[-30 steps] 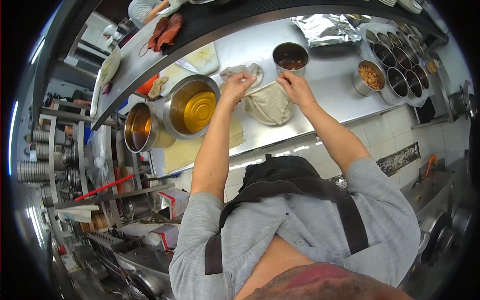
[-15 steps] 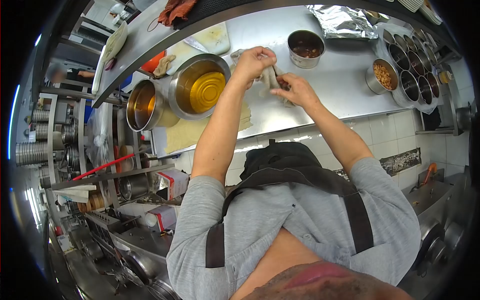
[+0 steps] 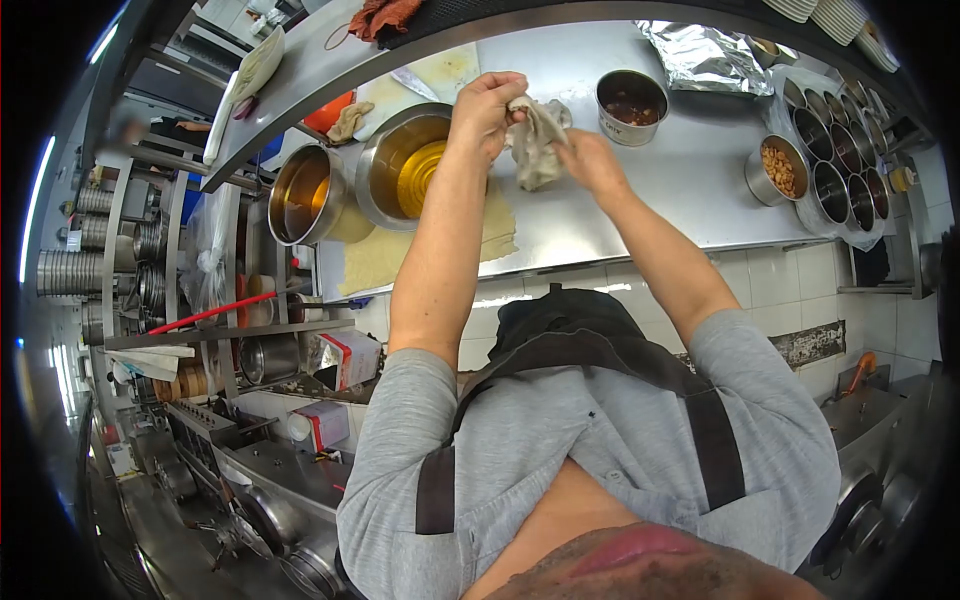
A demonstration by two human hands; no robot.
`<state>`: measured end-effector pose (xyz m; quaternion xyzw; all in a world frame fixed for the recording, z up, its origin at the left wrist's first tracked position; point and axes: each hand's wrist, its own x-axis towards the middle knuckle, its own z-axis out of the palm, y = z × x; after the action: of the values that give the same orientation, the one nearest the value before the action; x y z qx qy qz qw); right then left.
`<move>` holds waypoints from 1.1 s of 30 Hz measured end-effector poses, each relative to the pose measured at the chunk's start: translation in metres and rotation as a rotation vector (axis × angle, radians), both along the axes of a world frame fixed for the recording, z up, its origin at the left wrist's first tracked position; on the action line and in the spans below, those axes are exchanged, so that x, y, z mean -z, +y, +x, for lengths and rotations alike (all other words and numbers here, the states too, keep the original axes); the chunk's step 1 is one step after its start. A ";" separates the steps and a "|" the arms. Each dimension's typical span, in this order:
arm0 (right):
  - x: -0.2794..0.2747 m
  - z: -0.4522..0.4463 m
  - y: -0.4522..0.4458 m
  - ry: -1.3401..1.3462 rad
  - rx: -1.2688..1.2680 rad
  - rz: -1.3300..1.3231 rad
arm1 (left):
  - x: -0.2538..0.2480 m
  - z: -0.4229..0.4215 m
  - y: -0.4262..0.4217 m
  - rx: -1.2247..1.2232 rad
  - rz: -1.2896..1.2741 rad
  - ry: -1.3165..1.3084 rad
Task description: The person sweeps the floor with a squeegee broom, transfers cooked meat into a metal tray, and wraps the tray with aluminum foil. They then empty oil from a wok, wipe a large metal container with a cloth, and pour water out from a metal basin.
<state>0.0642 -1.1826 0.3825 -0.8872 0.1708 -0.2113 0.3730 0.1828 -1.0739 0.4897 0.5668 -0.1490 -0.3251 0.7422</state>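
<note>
Crumpled fabric cloth (image 3: 538, 152): greyish beige, darker grey patches. Round metal bowl (image 3: 375, 182): silver. Liquid (image 3: 418, 178) in bowl: amber-yellow, concentric-ring pattern. Flat fabric sheet (image 3: 400, 257): pale yellow-tan. Short-sleeved shirt (image 3: 530, 420): heathered light grey. Fabric apron (image 3: 565, 322): black. Glossy tiles (image 3: 775, 278): white.

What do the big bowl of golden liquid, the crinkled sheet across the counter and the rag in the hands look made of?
The big bowl: probably stainless steel, smooth and semi-polished, judging by its grey, reflective wall. The crinkled sheet: seemingly bright aluminium foil, from its sharp, glinting creases. The rag: matte cloth with soft folds, perhaps cotton; the fibre can't be told.
</note>
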 end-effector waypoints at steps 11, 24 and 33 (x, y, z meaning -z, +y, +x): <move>-0.076 -0.033 -0.052 -0.118 -0.105 -0.185 | 0.005 -0.013 0.043 -0.055 -0.110 -0.079; 0.009 -0.104 0.002 0.126 -0.223 0.014 | 0.177 -0.130 0.098 0.251 0.741 -0.803; -0.048 -0.032 -0.061 -0.143 -0.230 -0.062 | 0.144 -0.066 0.002 -0.079 0.889 -0.961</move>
<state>0.0320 -1.2434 0.4303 -0.8947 0.0342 -0.2349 0.3783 0.1167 -1.0716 0.3459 0.9066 -0.2946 -0.0390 0.2995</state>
